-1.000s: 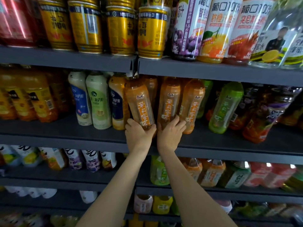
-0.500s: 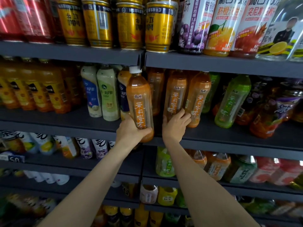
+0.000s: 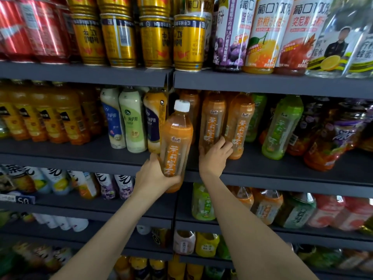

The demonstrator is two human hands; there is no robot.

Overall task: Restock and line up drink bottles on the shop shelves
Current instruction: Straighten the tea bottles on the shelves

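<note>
— What is in each hand?

— The left hand [image 3: 156,176] is wrapped round the lower part of an orange tea bottle [image 3: 176,142], which is upright, white cap on top, out in front of the grey middle shelf [image 3: 282,168] edge and clear of it. Amber liquid fills it to the shoulder. The right hand [image 3: 215,156] has its fingers curled round the base of a second orange tea bottle [image 3: 212,122], which stands on that shelf.

— How many of that kind?

— Three plainly: the one held out, the one gripped on the shelf, and a third orange tea bottle [image 3: 240,126] just right of it, touching the right hand's fingers. More stand behind, too dark to count.

— Labels?

— Orange wraps with white vertical Chinese characters and a small red logo above them. I cannot read the brand.

— Neighbours?

— To the left, three tall milk drink bottles [image 3: 132,122], one blue and white, one pale green, one blue and yellow. To the right, a green tea bottle [image 3: 282,128], leaning. On the upper shelf, four gold cans [image 3: 188,43] in the front row, red cans [image 3: 30,31] at far left, and three juice bottles [image 3: 266,35] whose labels show "100%" and "NFC". At lower left a price tag [image 3: 22,200] reads "50".
</note>
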